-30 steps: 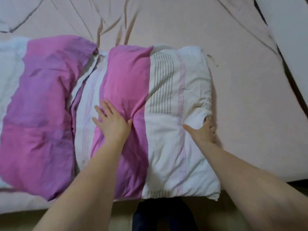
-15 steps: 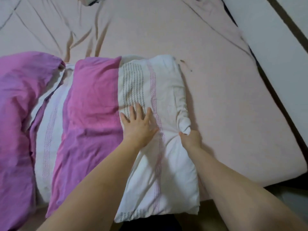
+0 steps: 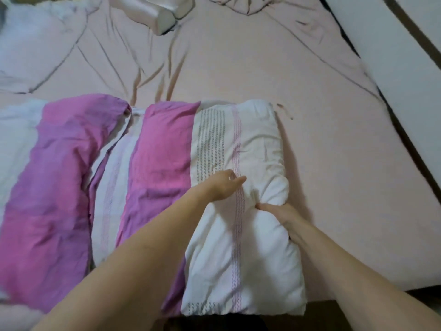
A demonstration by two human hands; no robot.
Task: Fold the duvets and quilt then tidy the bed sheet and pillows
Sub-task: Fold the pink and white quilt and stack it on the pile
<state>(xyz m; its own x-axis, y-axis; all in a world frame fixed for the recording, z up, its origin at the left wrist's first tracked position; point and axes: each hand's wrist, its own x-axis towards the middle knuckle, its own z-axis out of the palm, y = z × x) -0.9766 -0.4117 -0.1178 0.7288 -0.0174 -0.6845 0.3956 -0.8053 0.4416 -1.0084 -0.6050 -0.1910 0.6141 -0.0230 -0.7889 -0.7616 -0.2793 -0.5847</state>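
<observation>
We are pinching the duvet's bunched edge in our right hand's grip while our left hand, fingers loose, is reaching just beside it to flatten the fold.

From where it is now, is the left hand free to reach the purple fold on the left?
Probably yes: the left hand rests open on the duvet, holding nothing, and the purple fold lies uncovered.

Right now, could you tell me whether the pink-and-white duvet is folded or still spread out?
Folded at its right end: the duvet is stacked in thick layers there, pressed by the left hand and right hand. Leftward it lies loose.
</observation>
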